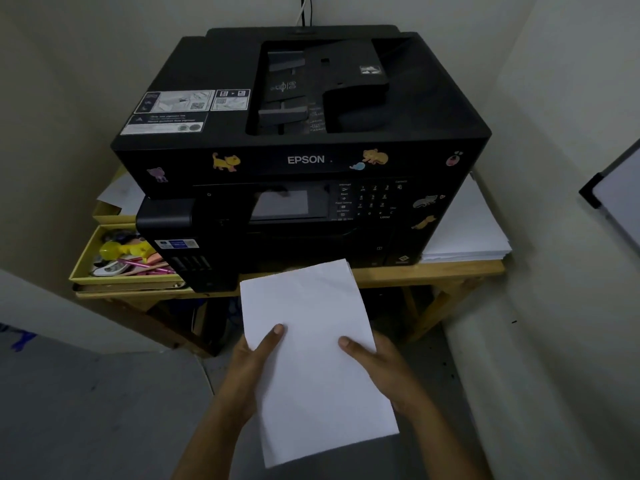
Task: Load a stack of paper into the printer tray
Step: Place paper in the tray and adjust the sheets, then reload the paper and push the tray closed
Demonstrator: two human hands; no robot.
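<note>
A: Count of printers logged?

B: One large black Epson printer (301, 147), standing on one light wooden table (460, 271). Cartoon stickers on its front were small; I counted at least six, some too dim to make out.

A: Paper?

B: One stack of plain white paper sheets (311, 362), held in the air just in front of the printer and below its front edge, the far short edge nearly reaching the table's front rail. It was not in any tray.

A: Hands?

B: Two. The left hand (247, 372) gripped the stack's left edge, thumb lying on top, remaining fingers hidden underneath. The right hand (381, 367) gripped the right edge the same way, thumb on top, fingers under the sheets.

A: Anything else around the printer?

B: To the printer's left, one yellow open tray (86, 258) holding pink pens and other small items, too cluttered to count. To the printer's right, one second pile of white sheets (474, 233) lay on the table, touching the printer's side. Behind the printer, two cables (306, 10) ran up the wall.
</note>
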